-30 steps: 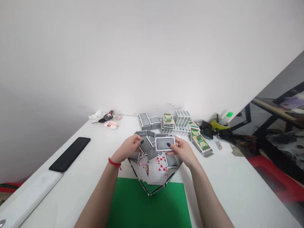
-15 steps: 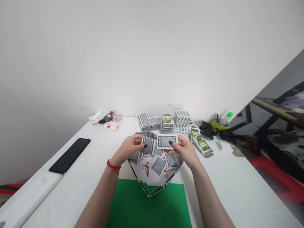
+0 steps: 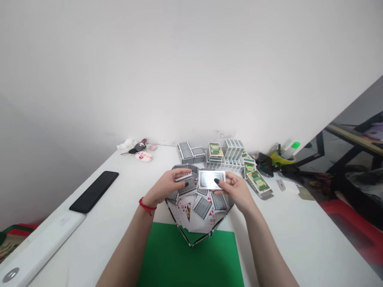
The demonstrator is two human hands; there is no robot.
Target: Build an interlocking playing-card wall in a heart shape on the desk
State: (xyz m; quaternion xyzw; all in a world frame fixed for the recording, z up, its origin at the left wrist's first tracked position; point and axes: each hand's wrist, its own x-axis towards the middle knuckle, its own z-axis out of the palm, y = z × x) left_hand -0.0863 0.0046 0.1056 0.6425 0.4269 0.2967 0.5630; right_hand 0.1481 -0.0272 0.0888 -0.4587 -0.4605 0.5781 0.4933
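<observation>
My right hand (image 3: 236,191) pinches a stack of playing cards (image 3: 206,180), held level with its patterned back up and glare across it. To its left, my left hand (image 3: 169,185) has its thumb and fingers apart over grey-backed cards (image 3: 187,189); the thumb tip overlaps them. Both hands are above a box (image 3: 178,226) with a dark patterned rim and a pointed front corner. Inside it lie many loose cards, some face up (image 3: 187,211), others showing grey backs (image 3: 202,207).
Behind the box stand grey-patterned packs (image 3: 185,151) and stacked green-and-white card boxes (image 3: 233,149). An opened card box (image 3: 259,183) lies right. A green mat (image 3: 191,263) extends under the box's front. Leftward are a phone (image 3: 94,191), a long white device (image 3: 44,249) and keys (image 3: 131,151).
My left hand's fingers have loosened and its cards have tipped down onto the others. The stack in my right hand has tilted and catches the light. The view has shifted slightly.
</observation>
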